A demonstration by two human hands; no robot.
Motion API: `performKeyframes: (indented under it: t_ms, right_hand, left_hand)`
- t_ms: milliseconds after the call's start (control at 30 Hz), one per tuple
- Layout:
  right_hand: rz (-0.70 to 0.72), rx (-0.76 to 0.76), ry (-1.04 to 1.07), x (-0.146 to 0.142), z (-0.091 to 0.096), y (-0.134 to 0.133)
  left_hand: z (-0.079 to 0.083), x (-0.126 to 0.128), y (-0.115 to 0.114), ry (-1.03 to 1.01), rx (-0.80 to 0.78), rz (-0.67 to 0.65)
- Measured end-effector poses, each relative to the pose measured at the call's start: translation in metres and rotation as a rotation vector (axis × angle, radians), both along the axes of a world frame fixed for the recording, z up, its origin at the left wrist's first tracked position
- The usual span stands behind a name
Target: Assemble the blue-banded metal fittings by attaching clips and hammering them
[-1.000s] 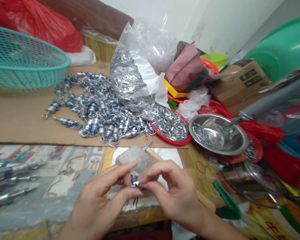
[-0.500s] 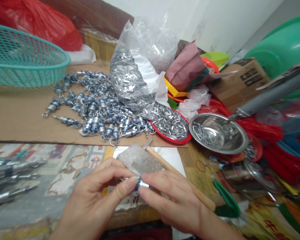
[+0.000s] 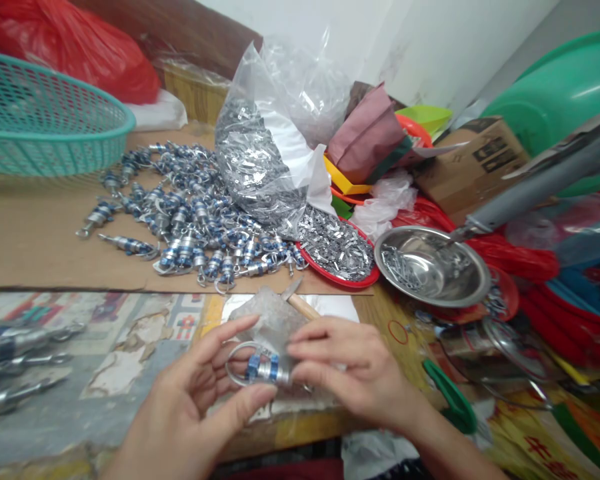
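Between my hands is a small silver cylindrical metal fitting with blue bands and a pale curved loop at its left end. My left hand cups it loosely, with the thumb along its lower side and the fingers behind the loop. The fingertips of my right hand close on its right end, partly hiding it. Just beyond lies a flat grey metal block. A hammer rests against the block, much of its wooden handle hidden by my right hand.
Many similar fittings lie heaped on cardboard. Behind the block stand a clear bag of metal clips, a red plate of clips and a steel bowl. A grey lever juts in from the right. A turquoise basket stands left.
My left hand has loosened and its fingers have spread, uncovering the fitting and its loop. My right hand has kept to the right end. The view has shifted slightly.
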State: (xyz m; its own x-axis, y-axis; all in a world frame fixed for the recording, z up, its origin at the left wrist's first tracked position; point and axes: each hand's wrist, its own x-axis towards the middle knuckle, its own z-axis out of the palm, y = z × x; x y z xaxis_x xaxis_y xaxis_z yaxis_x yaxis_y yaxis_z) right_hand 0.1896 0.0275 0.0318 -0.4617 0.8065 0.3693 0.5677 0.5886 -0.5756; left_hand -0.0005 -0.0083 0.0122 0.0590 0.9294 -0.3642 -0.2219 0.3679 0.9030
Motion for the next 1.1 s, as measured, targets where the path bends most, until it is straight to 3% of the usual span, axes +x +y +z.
performKeyframes:
  t_ms: [100,200,300,533,767,867,967,1100]
  right_hand:
    - [-0.451,0.068,-0.331,0.032,-0.004,0.044]
    - [-0.586,0.008,-0.491,0.056,-0.014,0.088]
    - [-0.621,-0.051,-0.624,0.061,-0.023,0.112]
    - [-0.526,-0.101,-0.709,0.062,-0.028,0.123]
    - [-0.513,-0.037,-0.483,0.079,-0.021,0.118]
    - [-0.491,-0.042,-0.320,0.072,-0.015,0.103]
    - [-0.382,-0.118,-0.179,0.049,-0.005,0.076]
    - [-0.084,-0.165,-0.063,0.010,0.010,0.033]
  left_hand:
    - [0.001,0.000,0.003,-0.005,-0.004,-0.065]
    - [0.000,0.000,0.008,-0.013,-0.010,-0.111]
    - [-0.003,0.000,0.011,-0.017,-0.013,-0.132]
    - [-0.006,-0.003,0.017,0.004,-0.070,-0.116]
    - [-0.007,-0.005,0.018,-0.015,-0.066,-0.119]
    - [-0.008,-0.005,0.018,-0.016,-0.070,-0.119]
    - [-0.007,-0.004,0.018,-0.031,-0.074,-0.127]
    - [-0.005,-0.004,0.017,-0.048,-0.080,-0.118]
